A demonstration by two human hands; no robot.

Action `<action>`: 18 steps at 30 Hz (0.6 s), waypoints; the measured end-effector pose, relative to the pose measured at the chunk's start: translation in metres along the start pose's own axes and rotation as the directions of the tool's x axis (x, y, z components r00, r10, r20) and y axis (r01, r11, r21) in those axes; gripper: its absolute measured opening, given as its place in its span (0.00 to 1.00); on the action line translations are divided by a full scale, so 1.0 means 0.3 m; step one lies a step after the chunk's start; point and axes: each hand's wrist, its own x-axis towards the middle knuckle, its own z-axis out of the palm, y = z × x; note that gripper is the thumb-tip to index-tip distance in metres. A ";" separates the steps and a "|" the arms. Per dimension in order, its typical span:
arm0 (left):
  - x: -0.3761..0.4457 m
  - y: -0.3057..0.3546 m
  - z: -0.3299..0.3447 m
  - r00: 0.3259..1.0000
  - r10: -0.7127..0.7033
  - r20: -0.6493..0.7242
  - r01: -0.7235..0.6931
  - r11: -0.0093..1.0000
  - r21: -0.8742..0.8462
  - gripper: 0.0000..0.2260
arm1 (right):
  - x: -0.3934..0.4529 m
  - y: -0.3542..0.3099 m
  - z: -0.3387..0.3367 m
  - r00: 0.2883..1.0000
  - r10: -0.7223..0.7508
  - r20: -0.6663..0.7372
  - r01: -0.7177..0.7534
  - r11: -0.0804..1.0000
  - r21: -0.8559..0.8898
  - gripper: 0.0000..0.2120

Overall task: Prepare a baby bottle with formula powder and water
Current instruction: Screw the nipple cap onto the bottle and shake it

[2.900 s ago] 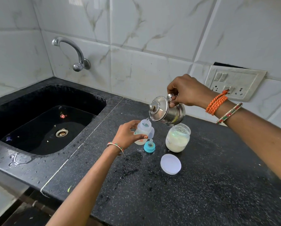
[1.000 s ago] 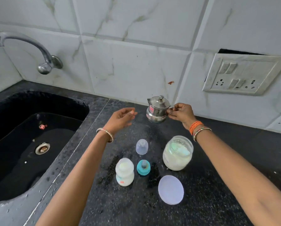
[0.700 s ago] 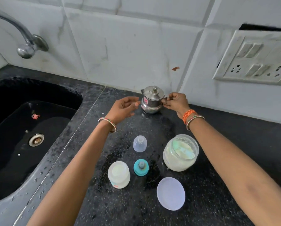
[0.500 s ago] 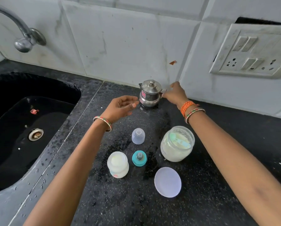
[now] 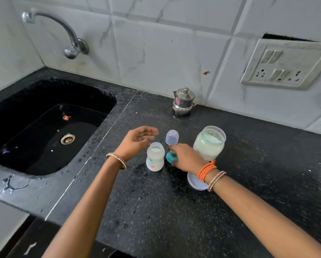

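The small baby bottle (image 5: pixel 155 157) stands open on the black counter (image 5: pixel 174 211), holding milky liquid. My left hand (image 5: pixel 137 140) hovers just left of and above it, fingers spread, holding nothing. My right hand (image 5: pixel 185 158) rests on the counter right of the bottle, its fingers closed around the teal nipple ring (image 5: pixel 171 158). The clear bottle cap (image 5: pixel 172 137) stands behind the ring. The open jar of formula powder (image 5: pixel 209 143) stands to the right, and its white lid (image 5: pixel 196 182) lies partly under my right wrist.
A small steel kettle (image 5: pixel 184 101) stands at the back against the tiled wall. The black sink (image 5: pixel 44 127) with its tap (image 5: pixel 70 43) fills the left. A switch panel (image 5: pixel 284 64) is mounted on the wall at the right. The counter's front edge runs below my arms.
My right hand let go of the kettle at the back wall and came down onto the teal nipple ring. My left hand drew back toward the bottle.
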 end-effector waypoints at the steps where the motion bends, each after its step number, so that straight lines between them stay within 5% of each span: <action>1: -0.021 -0.015 0.006 1.000 -0.004 0.003 0.004 1.000 -0.017 0.20 | 0.003 0.003 0.007 1.000 0.008 -0.027 -0.008 1.000 -0.001 0.19; 5: -0.076 -0.072 0.043 0.999 -0.021 0.036 0.021 1.000 -0.004 0.25 | -0.019 -0.016 -0.041 0.989 0.028 -0.143 -0.024 0.999 0.033 0.16; 8: -0.076 -0.109 0.070 0.997 -0.039 0.070 0.032 0.996 0.088 0.28 | -0.046 -0.053 -0.142 0.960 0.035 -0.277 -0.003 0.993 0.114 0.23; 11: -0.072 -0.139 0.080 0.999 -0.020 0.027 0.017 0.993 0.117 0.28 | -0.065 -0.123 -0.213 0.977 -0.015 -0.214 0.054 0.983 0.175 0.26; 18: -0.105 -0.191 0.109 0.996 -0.004 -0.086 0.000 0.999 -0.041 0.21 | -0.049 -0.260 -0.187 0.996 -0.052 -0.070 0.051 0.999 -0.013 0.20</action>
